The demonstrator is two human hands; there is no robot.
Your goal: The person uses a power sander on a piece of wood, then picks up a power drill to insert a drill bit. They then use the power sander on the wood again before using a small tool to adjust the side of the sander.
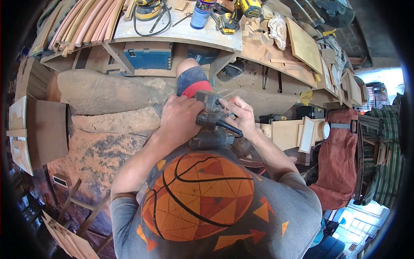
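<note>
A dark grey and black power tool (210, 119) is held close in front of my body, above my lap; its exact kind is not clear. My left hand (180, 115) wraps over its near-left side, fingers closed on the body. My right hand (239, 113) is at its right side with curled fingers. Its index fingertip meets the upper part of the tool, and the thumb is near a small bluish spot. What sits between those fingers is too small to make out. A thick black handle-like part (229, 128) juts out below the right hand.
Ahead, the workbench (181, 36) carries a blue spray can (201, 15), a yellow drill (228, 23), a sander (148, 11) and wood offcuts (255, 35). Long wooden strips (86, 23) are stacked at left. Beneath is a blue toolbox (148, 56). A red cloth (337, 159) hangs at right.
</note>
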